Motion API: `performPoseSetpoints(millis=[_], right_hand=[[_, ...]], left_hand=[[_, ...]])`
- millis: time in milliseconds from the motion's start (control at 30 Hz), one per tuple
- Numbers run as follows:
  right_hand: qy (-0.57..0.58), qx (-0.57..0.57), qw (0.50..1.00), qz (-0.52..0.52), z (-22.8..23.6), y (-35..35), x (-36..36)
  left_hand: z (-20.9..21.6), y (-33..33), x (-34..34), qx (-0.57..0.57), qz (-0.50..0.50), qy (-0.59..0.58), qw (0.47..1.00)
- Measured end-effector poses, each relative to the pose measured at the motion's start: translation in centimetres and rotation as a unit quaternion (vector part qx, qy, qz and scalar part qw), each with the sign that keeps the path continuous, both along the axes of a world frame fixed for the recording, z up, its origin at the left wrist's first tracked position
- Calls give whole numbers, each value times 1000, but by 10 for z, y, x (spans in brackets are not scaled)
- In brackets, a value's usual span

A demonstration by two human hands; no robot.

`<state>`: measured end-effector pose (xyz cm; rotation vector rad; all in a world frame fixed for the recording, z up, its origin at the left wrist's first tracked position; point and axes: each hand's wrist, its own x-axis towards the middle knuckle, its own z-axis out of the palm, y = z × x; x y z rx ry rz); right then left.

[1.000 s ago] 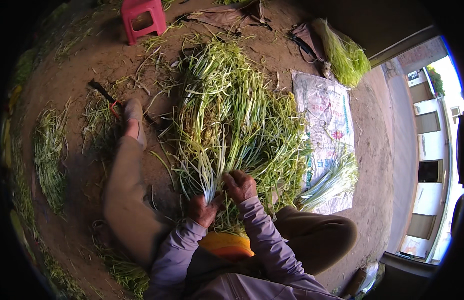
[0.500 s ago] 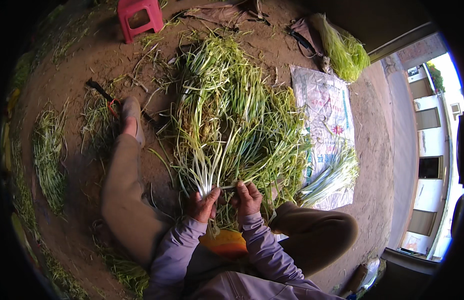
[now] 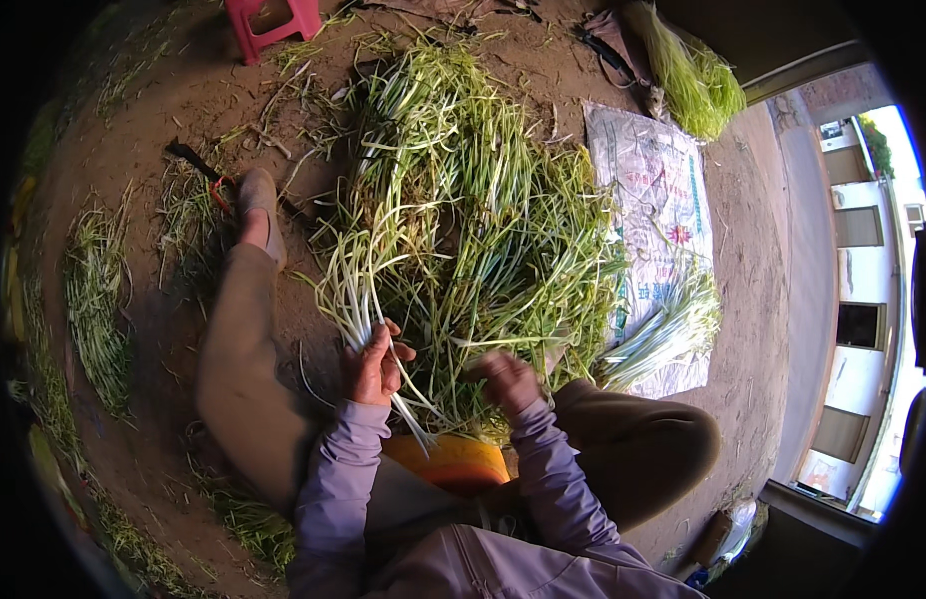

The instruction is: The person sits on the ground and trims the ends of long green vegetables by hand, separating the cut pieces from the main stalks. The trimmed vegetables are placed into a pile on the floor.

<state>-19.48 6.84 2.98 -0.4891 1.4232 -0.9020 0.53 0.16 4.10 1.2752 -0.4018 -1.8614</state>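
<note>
Left hand (image 3: pixel 375 367): fingers grasp slender, smooth white stalks (image 3: pixel 355 301), fanning out at the near edge of the tangled green heap (image 3: pixel 488 225). Right hand (image 3: pixel 508 382): blurred, fingers curled; whether gripping cannot be told.

A rustic, shaded work area, open to daylight on the right: a bare brown earth floor (image 3: pixel 744 329) strewn with green plant scraps (image 3: pixel 293 56), a large heap of long green leafy stalks (image 3: pixel 493 210), a flat white printed plastic sack (image 3: pixel 647 190), a red plastic stool (image 3: pixel 266 38) and, beyond a grey paved strip (image 3: pixel 807 299), a white-walled building (image 3: pixel 862 270).
</note>
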Motion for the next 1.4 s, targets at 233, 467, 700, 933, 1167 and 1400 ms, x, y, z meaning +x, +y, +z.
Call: performPoseSetpoints(millis=[233, 467, 700, 933, 1167, 1400], right_hand=[[153, -132, 889, 410, 4, 26, 33], [431, -297, 724, 450, -16, 23, 4], [287, -27, 957, 29, -14, -51, -24], [570, 43, 809, 139, -120, -128, -55], [524, 200, 748, 355, -133, -152, -28], [542, 146, 798, 220, -114, -128, -36]], left_hand=[[-4, -4, 9, 2, 43, 22, 999], [25, -16, 44, -46, 119, 48, 991], [55, -12, 49, -184, 185, -40, 965], [33, -8, 27, 10, 56, 64, 996], [24, -6, 11, 13, -3, 6, 1000], [21, -3, 4, -54, 8, -90, 994]])
